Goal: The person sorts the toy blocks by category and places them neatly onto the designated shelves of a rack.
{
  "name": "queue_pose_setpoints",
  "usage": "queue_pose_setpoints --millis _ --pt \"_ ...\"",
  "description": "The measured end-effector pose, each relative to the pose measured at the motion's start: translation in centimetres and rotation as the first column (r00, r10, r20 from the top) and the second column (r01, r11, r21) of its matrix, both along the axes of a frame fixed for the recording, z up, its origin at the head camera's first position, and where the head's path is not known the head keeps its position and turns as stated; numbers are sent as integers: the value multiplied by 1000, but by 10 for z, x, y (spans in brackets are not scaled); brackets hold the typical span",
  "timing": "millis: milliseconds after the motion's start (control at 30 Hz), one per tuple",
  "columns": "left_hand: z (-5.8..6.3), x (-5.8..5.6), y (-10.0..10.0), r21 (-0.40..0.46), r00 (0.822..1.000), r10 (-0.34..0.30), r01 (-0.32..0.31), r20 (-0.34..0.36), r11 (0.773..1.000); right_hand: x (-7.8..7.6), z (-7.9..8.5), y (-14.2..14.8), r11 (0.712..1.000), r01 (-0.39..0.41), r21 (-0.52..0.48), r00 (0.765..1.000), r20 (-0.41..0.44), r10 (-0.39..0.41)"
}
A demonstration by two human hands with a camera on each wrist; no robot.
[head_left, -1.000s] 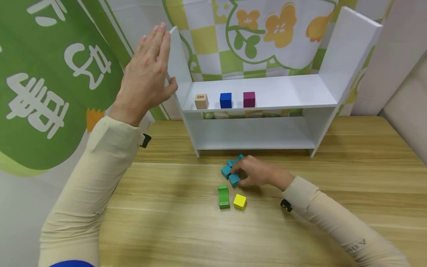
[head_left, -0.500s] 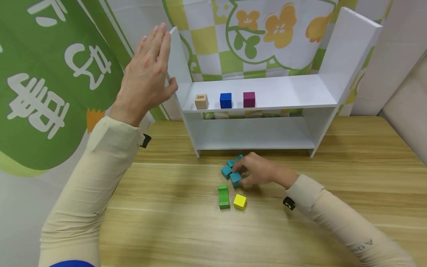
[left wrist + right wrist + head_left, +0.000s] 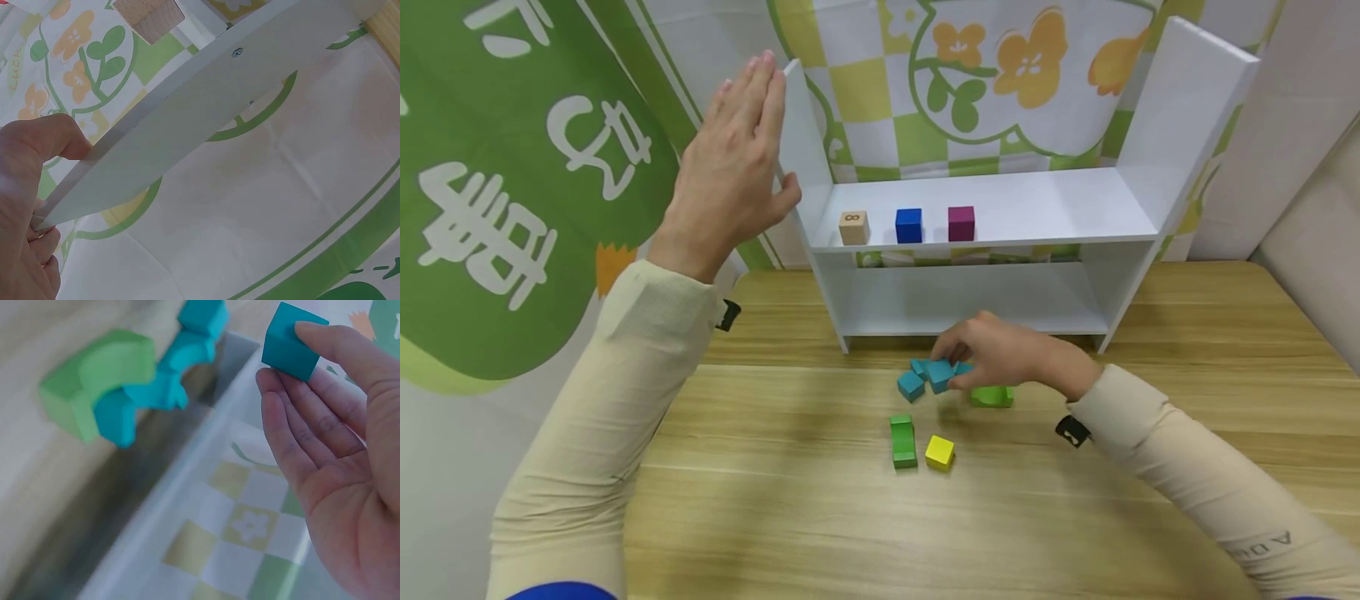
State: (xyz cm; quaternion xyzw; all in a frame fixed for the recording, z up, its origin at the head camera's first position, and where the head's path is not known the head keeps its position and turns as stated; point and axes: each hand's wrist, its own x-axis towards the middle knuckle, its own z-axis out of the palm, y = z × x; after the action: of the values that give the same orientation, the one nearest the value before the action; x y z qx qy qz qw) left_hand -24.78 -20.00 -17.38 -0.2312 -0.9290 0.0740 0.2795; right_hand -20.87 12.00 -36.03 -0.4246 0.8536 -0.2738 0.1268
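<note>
My right hand (image 3: 1000, 354) pinches a teal cube (image 3: 290, 344) between thumb and fingertips; the right wrist view shows it raised apart from the other blocks. Below it on the table are another teal cube (image 3: 911, 386), teal arched pieces (image 3: 159, 387) partly hidden by the hand in the head view, and a light green arch block (image 3: 992, 397). My left hand (image 3: 730, 171) is at the left side panel of a white shelf (image 3: 985, 300), its thumb bent over the panel's edge and its fingers on the outer side (image 3: 40, 250).
On the upper board stand a wooden cube (image 3: 853, 227) marked 8, a blue cube (image 3: 908, 226) and a maroon cube (image 3: 961, 223). A green curved block (image 3: 903, 442) and a yellow cube (image 3: 940, 453) lie nearer on the wooden table (image 3: 775, 517). Patterned cloth (image 3: 865, 92) hangs behind.
My right hand has lifted the teal cube from among the blocks and moved it up and slightly right, toward the shelf. The light green block has come into sight. My left hand has stayed put.
</note>
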Motion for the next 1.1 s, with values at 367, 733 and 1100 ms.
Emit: queue_pose_setpoints --millis 367,733,1100 --pt "1 0 0 -8 1000 5 -5 3 1000 -2 45 18 996 81 41 996 -44 -79" --pt "0 -1 0 -9 1000 6 -6 8 1000 0 88 37 989 143 46 984 -113 -137" --pt "0 -1 0 2 1000 0 0 8 1000 -4 131 58 965 257 58 957 -154 -246"
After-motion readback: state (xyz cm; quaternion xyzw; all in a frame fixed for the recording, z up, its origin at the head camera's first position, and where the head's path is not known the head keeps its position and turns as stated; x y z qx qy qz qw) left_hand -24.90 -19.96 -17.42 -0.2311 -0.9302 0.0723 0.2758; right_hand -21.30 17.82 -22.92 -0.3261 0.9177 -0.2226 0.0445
